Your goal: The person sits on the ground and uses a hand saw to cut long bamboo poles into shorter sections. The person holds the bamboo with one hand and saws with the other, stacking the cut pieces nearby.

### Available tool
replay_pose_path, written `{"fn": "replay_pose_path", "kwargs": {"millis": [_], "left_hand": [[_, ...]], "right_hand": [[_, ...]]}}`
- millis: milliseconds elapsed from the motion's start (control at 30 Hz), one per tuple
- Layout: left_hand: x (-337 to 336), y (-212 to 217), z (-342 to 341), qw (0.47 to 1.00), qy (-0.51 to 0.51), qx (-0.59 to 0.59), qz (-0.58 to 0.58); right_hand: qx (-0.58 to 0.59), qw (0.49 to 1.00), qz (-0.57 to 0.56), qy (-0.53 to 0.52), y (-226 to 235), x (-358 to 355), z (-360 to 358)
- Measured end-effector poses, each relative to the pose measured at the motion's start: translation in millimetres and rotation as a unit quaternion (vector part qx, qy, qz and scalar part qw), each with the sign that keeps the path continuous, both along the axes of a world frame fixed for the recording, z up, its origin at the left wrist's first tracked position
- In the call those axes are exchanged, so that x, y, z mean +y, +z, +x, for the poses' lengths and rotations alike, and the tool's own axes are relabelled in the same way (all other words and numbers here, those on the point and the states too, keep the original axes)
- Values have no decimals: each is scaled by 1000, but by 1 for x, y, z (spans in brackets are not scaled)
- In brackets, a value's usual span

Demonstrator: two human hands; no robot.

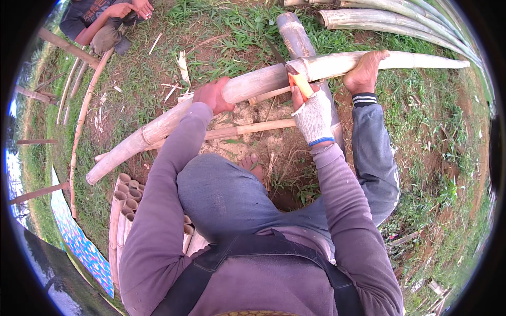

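A long, thick bamboo pole (258, 83) lies slantwise in front of me, its left end nearer and lower than its right. My left hand (212, 96) is bare and wrapped round the pole left of its middle. In a white knitted glove with a blue cuff, my right hand (313, 115) grips the orange handle of a hand saw (300, 86). The saw's dark, narrow blade points away from me across the pole, close to a joint. My bare right foot (362, 75) presses on the pole right of the saw. A thicker bamboo log (295, 36) passes crosswise beneath it.
Cut bamboo tubes (126, 197) are stacked beside my left arm. More long poles (390, 23) lie at the far right. Thin bamboo rails (86, 124) stand at the left, near a seated person (103, 23). Sawdust (245, 116) and splinters cover the grassy ground.
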State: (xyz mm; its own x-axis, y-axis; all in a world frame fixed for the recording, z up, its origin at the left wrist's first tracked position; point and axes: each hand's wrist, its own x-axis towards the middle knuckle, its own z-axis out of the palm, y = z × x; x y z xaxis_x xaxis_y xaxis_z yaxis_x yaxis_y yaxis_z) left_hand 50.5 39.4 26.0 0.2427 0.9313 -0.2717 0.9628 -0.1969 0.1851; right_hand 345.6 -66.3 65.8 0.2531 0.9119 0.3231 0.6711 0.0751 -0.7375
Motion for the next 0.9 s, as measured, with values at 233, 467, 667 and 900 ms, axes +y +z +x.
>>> {"fn": "replay_pose_path", "kwargs": {"millis": [233,467,667,900], "left_hand": [[9,-3,18,999,-24,-22,-4],[1,-4,11,1000,-10,-20,-1],[0,-1,-15,1000,13,-9,15],[-10,-6,-10,1000,20,6,-10]], "right_hand": [[-256,954,134,80,19,-216,53],[-73,997,-8,22,-11,-59,29],[-21,1000,-12,19,-1,-51,7],[-32,997,-33,59,24,-213,47]]}}
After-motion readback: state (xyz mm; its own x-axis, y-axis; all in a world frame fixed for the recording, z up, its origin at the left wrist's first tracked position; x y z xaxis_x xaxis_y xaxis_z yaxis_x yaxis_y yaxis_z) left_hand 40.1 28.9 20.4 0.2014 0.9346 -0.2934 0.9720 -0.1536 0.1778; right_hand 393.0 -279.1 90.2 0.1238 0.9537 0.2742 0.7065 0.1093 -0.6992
